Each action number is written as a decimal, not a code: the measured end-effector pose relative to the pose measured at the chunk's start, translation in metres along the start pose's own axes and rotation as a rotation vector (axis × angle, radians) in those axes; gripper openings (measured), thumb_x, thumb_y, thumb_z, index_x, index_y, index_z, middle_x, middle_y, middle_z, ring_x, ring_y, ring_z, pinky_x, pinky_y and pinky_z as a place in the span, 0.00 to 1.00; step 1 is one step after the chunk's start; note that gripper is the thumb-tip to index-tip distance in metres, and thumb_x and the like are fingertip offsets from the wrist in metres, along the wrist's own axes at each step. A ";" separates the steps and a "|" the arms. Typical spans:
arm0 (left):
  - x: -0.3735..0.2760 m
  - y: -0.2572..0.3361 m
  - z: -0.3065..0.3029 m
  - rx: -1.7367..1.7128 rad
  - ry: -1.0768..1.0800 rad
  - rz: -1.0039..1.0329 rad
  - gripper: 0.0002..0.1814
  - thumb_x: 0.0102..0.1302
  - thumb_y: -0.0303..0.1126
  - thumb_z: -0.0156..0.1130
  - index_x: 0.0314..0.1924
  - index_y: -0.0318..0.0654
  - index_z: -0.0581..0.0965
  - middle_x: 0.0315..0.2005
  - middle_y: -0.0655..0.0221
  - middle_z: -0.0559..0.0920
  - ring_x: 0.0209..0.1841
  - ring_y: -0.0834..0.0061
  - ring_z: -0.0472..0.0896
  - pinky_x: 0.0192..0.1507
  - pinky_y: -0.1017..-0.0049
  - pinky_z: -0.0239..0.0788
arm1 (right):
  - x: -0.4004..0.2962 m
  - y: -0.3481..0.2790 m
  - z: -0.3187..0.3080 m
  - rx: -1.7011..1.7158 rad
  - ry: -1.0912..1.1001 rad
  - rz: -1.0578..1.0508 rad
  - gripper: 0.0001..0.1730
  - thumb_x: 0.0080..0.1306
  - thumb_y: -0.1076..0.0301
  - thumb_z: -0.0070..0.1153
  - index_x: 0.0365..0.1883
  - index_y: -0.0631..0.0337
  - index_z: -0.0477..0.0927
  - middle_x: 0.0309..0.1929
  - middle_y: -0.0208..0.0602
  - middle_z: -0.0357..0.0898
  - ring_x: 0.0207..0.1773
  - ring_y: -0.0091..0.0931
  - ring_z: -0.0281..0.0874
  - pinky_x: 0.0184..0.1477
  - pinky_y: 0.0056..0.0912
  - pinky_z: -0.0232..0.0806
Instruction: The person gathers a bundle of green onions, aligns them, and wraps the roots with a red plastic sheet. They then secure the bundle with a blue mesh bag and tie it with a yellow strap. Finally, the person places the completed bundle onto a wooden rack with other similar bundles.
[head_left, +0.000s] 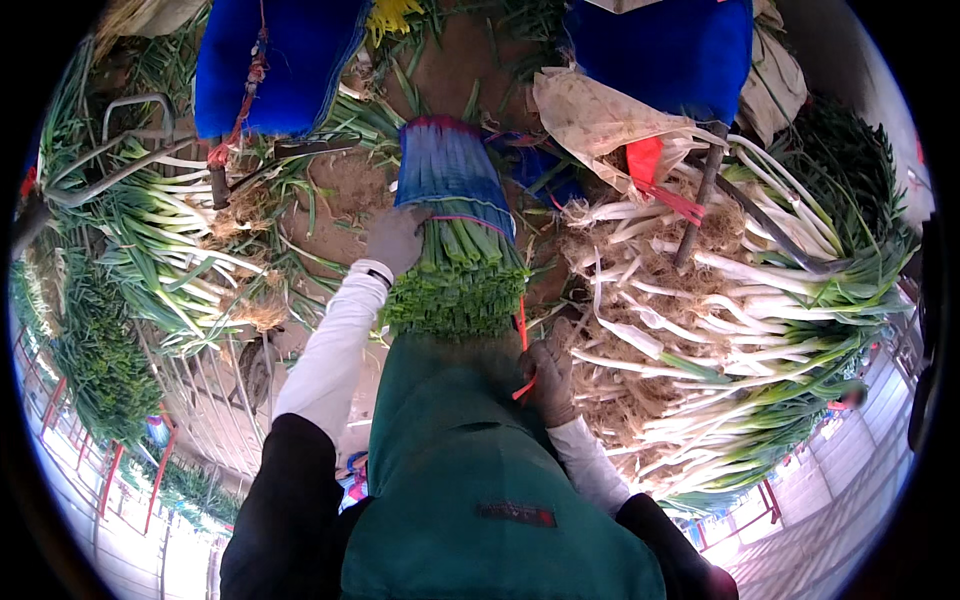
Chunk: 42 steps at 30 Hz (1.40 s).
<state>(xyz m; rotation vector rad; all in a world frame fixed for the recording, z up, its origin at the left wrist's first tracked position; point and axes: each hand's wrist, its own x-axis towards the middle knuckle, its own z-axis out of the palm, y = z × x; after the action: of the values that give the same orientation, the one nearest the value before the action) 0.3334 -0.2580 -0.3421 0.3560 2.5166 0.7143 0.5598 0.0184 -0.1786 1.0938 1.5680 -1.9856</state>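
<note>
Straight in front of me lies a bundle of green onions (461, 300), its cut green leaf ends towards me. A blue and white wrap (450, 169) with a pink cord encircles its farther part. My left hand (396, 238), in a grey glove, grips the bundle's left side by the wrap's near edge; part of its fingers is hidden. Lower right, my gloved right hand (551, 371) is closed around a red plastic strip (523, 324), which runs up along the bundle's right side. A green apron (480, 450) covers my lap, just below the bundle.
Loose green onions with roots (675, 337) are heaped at right, around a wooden stake (701, 199). More onions (172, 247) lie at left beside a bent metal frame (112, 161). A knife (319, 146) sits beyond my left hand. Blue cloths (277, 67) hang at the far side.
</note>
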 end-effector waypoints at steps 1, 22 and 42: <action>0.000 0.002 0.008 0.099 -0.009 0.055 0.18 0.67 0.31 0.61 0.56 0.44 0.87 0.50 0.52 0.89 0.55 0.48 0.86 0.62 0.54 0.78 | 0.001 -0.007 0.007 -0.111 -0.010 -0.014 0.21 0.80 0.59 0.51 0.26 0.58 0.72 0.21 0.30 0.70 0.24 0.22 0.66 0.32 0.32 0.62; -0.091 0.042 -0.109 -0.207 -0.002 -0.441 0.16 0.66 0.37 0.59 0.47 0.44 0.90 0.40 0.56 0.91 0.46 0.54 0.90 0.51 0.59 0.81 | -0.044 -0.125 0.005 -0.133 -0.250 -0.164 0.20 0.82 0.61 0.49 0.28 0.62 0.74 0.24 0.29 0.73 0.26 0.21 0.67 0.29 0.29 0.61; -0.177 -0.101 0.029 -0.689 -0.277 -0.383 0.33 0.67 0.42 0.68 0.69 0.34 0.80 0.58 0.45 0.86 0.60 0.49 0.86 0.65 0.64 0.76 | 0.091 -0.011 -0.073 -0.355 0.265 0.024 0.21 0.83 0.55 0.56 0.37 0.64 0.83 0.29 0.34 0.84 0.26 0.21 0.74 0.31 0.27 0.68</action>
<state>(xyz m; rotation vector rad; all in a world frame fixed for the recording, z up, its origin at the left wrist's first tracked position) 0.4869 -0.3950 -0.3498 -0.2485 1.8527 1.2024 0.5199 0.1052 -0.2467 1.2529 1.9381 -1.5114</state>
